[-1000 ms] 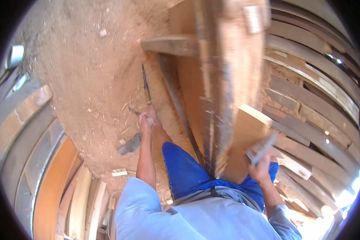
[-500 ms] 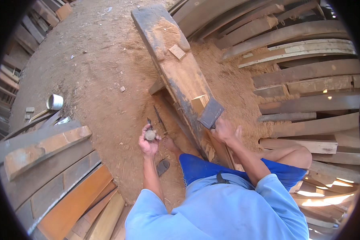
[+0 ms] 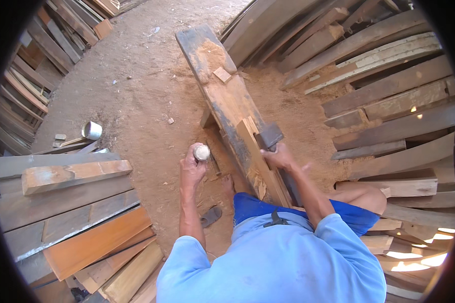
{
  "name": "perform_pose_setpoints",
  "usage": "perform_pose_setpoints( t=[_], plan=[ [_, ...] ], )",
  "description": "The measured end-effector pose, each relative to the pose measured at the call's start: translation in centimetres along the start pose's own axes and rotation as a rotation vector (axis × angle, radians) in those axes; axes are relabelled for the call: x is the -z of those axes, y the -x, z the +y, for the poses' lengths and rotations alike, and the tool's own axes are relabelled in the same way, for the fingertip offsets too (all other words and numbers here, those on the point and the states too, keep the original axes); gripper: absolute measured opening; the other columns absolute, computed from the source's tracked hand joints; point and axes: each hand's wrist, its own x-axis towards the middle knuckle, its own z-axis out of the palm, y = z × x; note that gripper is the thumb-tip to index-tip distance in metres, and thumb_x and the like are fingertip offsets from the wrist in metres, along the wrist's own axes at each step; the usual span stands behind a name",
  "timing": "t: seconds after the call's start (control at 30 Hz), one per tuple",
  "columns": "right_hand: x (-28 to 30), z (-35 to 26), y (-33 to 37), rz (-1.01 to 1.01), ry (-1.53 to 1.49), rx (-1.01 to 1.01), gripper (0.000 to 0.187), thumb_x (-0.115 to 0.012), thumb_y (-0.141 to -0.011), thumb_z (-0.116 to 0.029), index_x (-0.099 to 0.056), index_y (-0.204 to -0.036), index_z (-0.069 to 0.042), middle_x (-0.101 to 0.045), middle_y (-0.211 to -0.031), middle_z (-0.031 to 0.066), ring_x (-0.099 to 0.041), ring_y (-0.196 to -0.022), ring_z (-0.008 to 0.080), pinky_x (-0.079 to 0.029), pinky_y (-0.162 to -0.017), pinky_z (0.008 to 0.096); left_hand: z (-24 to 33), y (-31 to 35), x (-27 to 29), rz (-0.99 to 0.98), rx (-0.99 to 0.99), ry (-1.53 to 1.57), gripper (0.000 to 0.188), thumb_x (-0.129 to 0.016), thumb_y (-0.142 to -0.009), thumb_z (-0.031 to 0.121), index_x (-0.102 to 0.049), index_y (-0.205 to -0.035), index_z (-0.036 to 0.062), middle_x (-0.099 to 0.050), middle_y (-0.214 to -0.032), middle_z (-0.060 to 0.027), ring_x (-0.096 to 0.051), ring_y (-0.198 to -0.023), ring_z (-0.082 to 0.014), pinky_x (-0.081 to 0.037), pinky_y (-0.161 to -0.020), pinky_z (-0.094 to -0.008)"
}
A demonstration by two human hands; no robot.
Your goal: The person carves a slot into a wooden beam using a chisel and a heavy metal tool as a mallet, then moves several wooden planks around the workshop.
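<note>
My left hand [image 3: 191, 164] is closed around a chisel, with the pale round butt of its handle [image 3: 201, 152] facing up and its blade hidden. It is held in the air left of the bench, apart from the wood. In my right hand [image 3: 279, 155] is a mallet with a dark, blocky head [image 3: 269, 135], just above the right side of a light wooden beam [image 3: 258, 157]. That beam lies lengthwise on a worn plank bench [image 3: 231, 96], its near end by my lap. Curled wood shavings [image 3: 260, 187] lie beside the beam.
A small wood offcut [image 3: 222, 74] and sawdust lie farther up the bench. On the ground to its left are a thin dark tool [image 3: 215, 162] and a sandal [image 3: 211, 216]. Stacked boards [image 3: 389, 91] line the right; more planks [image 3: 98, 240] and a white pot [image 3: 92, 131] are left.
My left hand has risen and turned, so the chisel's dark point no longer shows. My right hand and the mallet have shifted slightly, uncovering more of the beam. The view has tilted.
</note>
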Motion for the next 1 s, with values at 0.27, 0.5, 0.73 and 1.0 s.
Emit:
perform_pose_setpoints(
  t=[0.27,0.5,0.73,1.0],
  plan=[
    [8.5,3.5,7.9,0.083,-0.73,0.013,0.032,-0.078,-0.086,-0.028,-0.066,-0.09,0.001,-0.065,-0.073,0.0059,-0.06,-0.061,0.0116,-0.05,-0.057,0.0291,10.5,-0.2,-0.1,0.138,-0.339,-0.022,0.019,-0.069,-0.094,0.011,-0.063,-0.111,0.0034,-0.068,-0.094,-0.0113,-0.07,-0.093,-0.023,-0.052,-0.086,-0.0346],
    [9.5,11.0,17.4,0.093,-1.064,0.157,0.019,-0.073,-0.086,-0.018,-0.063,-0.086,-0.002,-0.062,-0.071,0.0022,-0.058,-0.063,0.009,-0.047,-0.058,0.0282,21.1,-4.8,-6.6,-0.149,-0.322,0.91,0.007,-0.057,-0.102,0.009,-0.058,-0.099,0.0027,-0.065,-0.082,-0.0033,-0.066,-0.076,-0.0113,-0.052,-0.063,-0.0261],
    [10.7,10.1,19.3,0.308,-0.952,0.135,0.021,-0.074,-0.087,-0.017,-0.06,-0.094,-0.003,-0.056,-0.075,-0.0018,-0.051,-0.07,0.0068,-0.045,-0.063,0.027,23.3,-6.8,-14.8,-0.315,-0.27,0.443,0.01,-0.068,-0.096,0.008,-0.058,-0.099,0.0041,-0.063,-0.076,-0.001,-0.062,-0.064,-0.0102,-0.05,-0.059,-0.0265],
    [17.4,5.7,21.2,0.509,-0.946,0.399,0.025,-0.077,-0.092,-0.018,-0.061,-0.102,-0.001,-0.061,-0.085,-0.0008,-0.054,-0.075,0.0072,-0.046,-0.065,0.0263,22.9,-8.1,-18.0,-0.309,-0.246,0.326,0.02,-0.071,-0.094,0.007,-0.057,-0.08,0.0057,-0.057,-0.067,0.0046,-0.052,-0.061,-0.004,-0.043,-0.055,-0.0237]
  ],
)
